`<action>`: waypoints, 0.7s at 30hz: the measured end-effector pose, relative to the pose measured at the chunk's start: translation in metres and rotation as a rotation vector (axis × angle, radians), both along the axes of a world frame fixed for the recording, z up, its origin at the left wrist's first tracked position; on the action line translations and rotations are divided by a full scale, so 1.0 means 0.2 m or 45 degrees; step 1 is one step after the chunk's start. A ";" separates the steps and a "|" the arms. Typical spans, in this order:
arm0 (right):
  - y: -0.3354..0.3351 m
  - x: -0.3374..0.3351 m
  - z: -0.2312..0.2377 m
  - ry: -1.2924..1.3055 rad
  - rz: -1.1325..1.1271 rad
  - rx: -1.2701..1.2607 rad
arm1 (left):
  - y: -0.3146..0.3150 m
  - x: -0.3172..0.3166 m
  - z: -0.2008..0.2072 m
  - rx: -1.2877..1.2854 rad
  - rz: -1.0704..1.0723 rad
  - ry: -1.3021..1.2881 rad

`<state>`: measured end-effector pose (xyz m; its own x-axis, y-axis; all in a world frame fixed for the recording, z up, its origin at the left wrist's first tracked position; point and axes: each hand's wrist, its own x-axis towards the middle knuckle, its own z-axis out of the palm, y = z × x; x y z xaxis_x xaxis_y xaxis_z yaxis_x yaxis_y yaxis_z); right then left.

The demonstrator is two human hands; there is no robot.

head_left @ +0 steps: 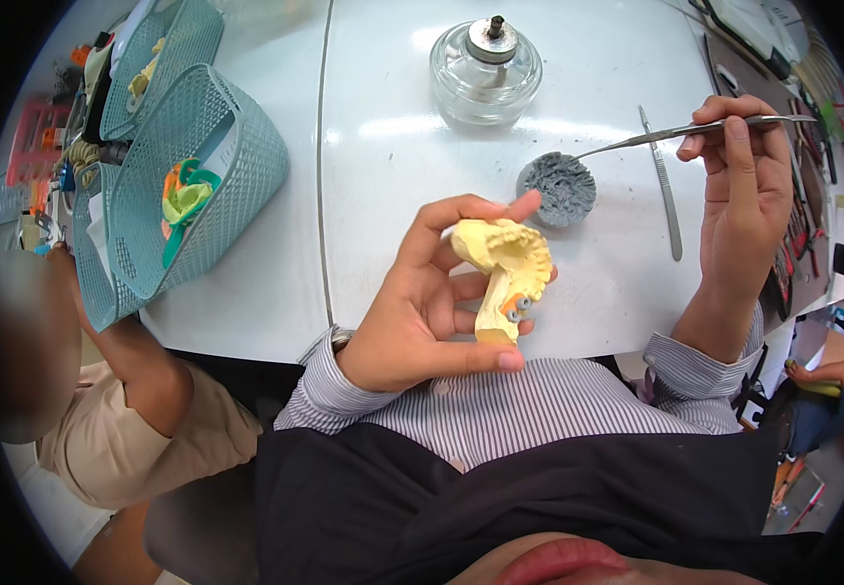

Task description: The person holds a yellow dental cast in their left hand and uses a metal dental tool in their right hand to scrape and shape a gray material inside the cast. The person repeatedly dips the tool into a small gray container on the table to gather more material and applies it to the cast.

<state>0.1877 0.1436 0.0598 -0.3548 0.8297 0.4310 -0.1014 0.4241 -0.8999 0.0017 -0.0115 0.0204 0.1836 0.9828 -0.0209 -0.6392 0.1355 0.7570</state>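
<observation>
My left hand point(407, 312) holds the yellow teeth model point(485, 242) by the surface's point(388, 146) near edge, likely to see it well; my right hand point(748, 195) pinches a metal tool point(670, 134), maybe to steer it.

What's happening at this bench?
Someone's left hand holds a yellow dental model with a small orange patch and gray pieces on it. The right hand holds a slim metal tool, its tip at the edge of a round gray block; whether they touch is hard to tell. A knife lies on the table to the right of the block. The glass burner beyond it shows no flame. Another person is at left.
</observation>
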 end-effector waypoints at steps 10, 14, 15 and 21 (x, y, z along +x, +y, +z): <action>-0.06 0.04 0.03 0.498 0.343 -0.166 | -0.04 -0.02 -0.02 0.428 0.653 0.535; -0.15 0.01 0.08 0.377 0.545 -0.029 | -0.02 -0.04 -0.08 0.746 0.774 0.786; -0.17 0.00 0.10 0.330 0.558 0.046 | -0.02 -0.05 -0.08 0.769 0.754 0.843; -0.24 -0.07 0.07 0.239 0.573 0.258 | -0.04 -0.05 -0.07 0.721 0.695 0.946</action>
